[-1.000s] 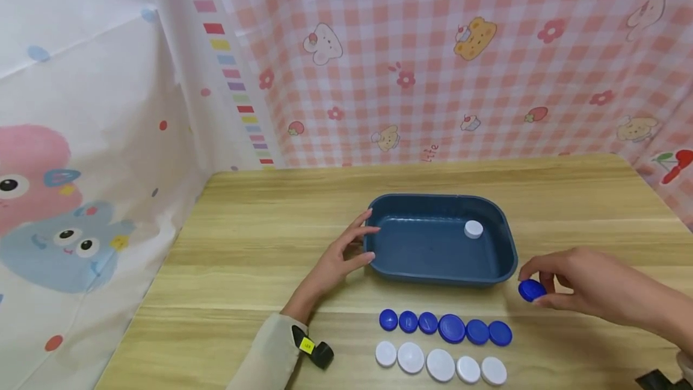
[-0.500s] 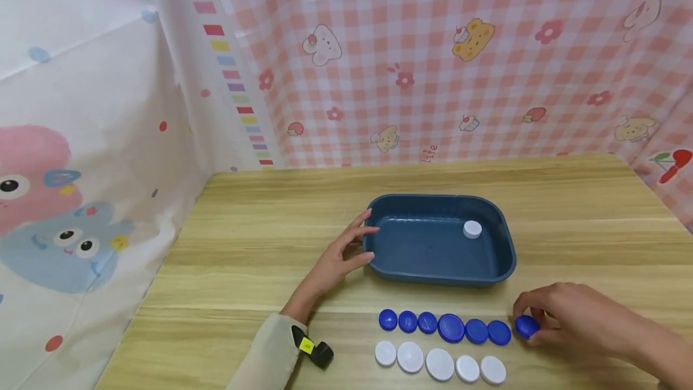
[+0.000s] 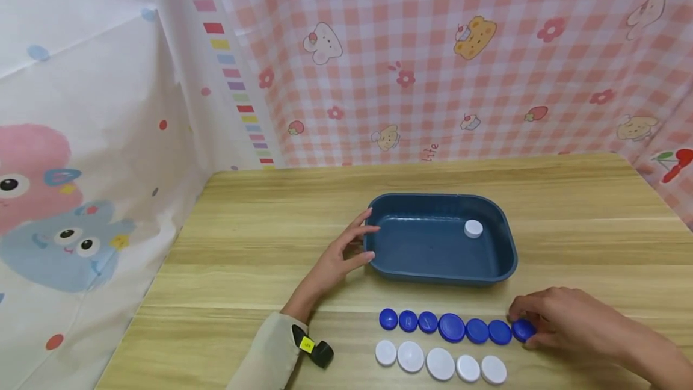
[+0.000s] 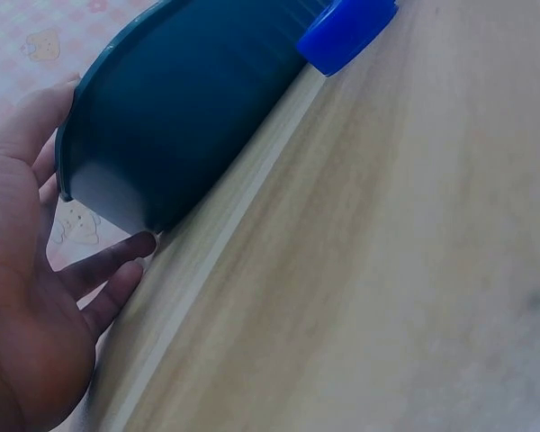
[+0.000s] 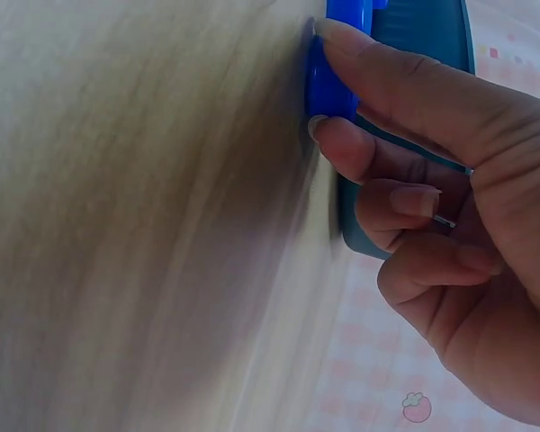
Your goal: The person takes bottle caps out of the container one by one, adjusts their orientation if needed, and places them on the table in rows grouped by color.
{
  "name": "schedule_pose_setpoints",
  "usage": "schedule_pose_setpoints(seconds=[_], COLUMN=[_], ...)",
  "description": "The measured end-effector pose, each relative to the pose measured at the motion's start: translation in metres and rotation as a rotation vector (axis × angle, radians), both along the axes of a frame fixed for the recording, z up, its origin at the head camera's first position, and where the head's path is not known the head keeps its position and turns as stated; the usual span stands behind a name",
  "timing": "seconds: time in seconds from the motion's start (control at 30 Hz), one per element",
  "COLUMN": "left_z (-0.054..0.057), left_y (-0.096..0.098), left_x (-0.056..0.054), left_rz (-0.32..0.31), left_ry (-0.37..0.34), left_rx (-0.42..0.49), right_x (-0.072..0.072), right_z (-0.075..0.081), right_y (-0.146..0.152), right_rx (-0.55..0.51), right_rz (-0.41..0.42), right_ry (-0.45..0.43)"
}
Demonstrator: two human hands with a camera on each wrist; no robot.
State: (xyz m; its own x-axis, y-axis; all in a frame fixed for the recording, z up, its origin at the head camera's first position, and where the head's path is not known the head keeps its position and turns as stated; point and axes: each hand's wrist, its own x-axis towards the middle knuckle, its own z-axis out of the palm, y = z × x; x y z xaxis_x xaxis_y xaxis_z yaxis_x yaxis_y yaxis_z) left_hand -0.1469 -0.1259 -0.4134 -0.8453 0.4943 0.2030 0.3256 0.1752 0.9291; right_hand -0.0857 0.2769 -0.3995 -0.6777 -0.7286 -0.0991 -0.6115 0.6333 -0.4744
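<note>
My right hand [image 3: 565, 321] pinches a blue bottle cap [image 3: 523, 330] between thumb and fingers, at the right end of a row of blue caps [image 3: 452, 328]. In the right wrist view the pinched cap [image 5: 328, 83] stands against the tabletop, its remaining fingers curled below. The left hand [image 3: 340, 257] rests at the left end of a dark blue tray [image 3: 440, 282], fingertips over the rim. From the left wrist, two lower fingers [image 4: 117, 279] lie outside the tray wall, near the table. Inside the tray, toward its right side, lies one white cap [image 3: 473, 229].
A row of several white caps [image 3: 440, 365] lies nearer me, below the blue row. Everything stands on a wood-grain table [image 3: 260, 227]. A pink checked cloth [image 3: 422, 95] hangs behind it, and a white printed cloth [image 3: 108, 167] hangs at the left.
My right hand has come down and left with the blue cap, from beside the tray to the blue row's right end. The left hand and tray stay put.
</note>
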Motion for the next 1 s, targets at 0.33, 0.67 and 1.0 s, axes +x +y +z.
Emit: schedule_pose_setpoints(seconds=[0.33,0.67,1.0], left_z=[0.002,0.001,0.002], left_y=[0.0,0.0,0.0], left_x=[0.001,0.001,0.001], left_rz=[-0.005,0.0,0.002], left_ry=[-0.003,-0.007,-0.014], left_rx=[0.001,0.0,-0.002], right_x=[-0.001,-0.002,-0.002], right_z=[-0.001,-0.001,0.021], right_y=[-0.002,-0.002,-0.004], right_rx=[0.035,0.02,0.092], right_rz=[-0.027,-0.017,-0.069], right_ry=[-0.045,-0.077,-0.003])
